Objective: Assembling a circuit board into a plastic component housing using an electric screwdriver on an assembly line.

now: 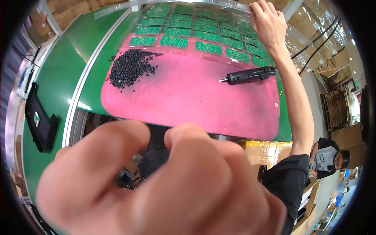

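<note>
My left hand (pixel 188 184) looms large and blurred close in front of me. Its fingers are curled, but thumb tip and fingertip stand apart with nothing visible between them. Stretched out to the far right, my right hand (pixel 270 25) has its fingers bent over the far right corner of a clear plastic tray (pixel 184 52). Rows of green circuit boards (pixel 207 47) lie in that tray. Nearer, a black electric screwdriver (pixel 250 75) rests on a pink mat (pixel 188 94), its tip pointing left. A heap of small black parts (pixel 131 68) covers the mat's far left.
The mat lies on a green worktop (pixel 91 94) edged by a pale metal rail (pixel 84 78). Left of the rail is a black casing (pixel 39 121). Cardboard boxes with yellow tape (pixel 270 150) stand below the right side. Another person (pixel 329 156) is farther right.
</note>
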### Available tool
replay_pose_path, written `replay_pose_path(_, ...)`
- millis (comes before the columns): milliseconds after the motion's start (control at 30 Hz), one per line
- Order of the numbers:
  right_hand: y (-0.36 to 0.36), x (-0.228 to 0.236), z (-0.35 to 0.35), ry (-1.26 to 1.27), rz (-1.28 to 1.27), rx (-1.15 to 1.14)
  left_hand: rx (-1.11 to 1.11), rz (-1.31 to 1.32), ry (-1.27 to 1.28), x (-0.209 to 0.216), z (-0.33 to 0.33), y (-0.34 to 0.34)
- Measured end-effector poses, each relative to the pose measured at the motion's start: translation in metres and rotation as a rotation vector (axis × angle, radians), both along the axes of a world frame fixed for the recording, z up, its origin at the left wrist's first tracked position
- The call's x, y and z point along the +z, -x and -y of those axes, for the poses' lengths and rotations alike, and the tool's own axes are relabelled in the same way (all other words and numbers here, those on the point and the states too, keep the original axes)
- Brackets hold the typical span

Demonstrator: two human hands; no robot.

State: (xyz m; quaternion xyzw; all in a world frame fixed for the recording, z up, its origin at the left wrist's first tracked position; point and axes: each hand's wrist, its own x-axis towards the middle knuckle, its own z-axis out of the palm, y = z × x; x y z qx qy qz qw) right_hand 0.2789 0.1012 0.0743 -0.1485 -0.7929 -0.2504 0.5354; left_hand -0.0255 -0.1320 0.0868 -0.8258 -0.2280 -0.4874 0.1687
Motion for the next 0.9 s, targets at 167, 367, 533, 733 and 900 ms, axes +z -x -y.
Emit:
replay_pose_path(167, 0.019, 0.068, 0.074, -0.229, 0.188, -0.863, -0.102, -0.495, 0.117, 0.022, 0.007, 0.031)
replay_pose_path(367, -0.009, 0.108, 0.158, -0.229, -0.132, -0.810, -0.291, -0.575, 0.348, -0.049, -0.022, 0.017)
replay_pose_path(533, -0.032, 0.120, 0.214, 0.036, -0.568, -0.404, -0.708, -0.531, 0.769, -0.120, 0.000, -0.023)
replay_pose_path(733, -0.102, 0.070, 0.322, 0.106, -1.080, -0.037, -0.969, -0.715, 1.390, -0.224, -0.006, -0.091)
replay_pose_path(900, -0.099, -0.031, 0.522, 0.078, -1.729, -0.327, -1.168, -0.647, 1.282, -0.307, -0.036, -0.135)
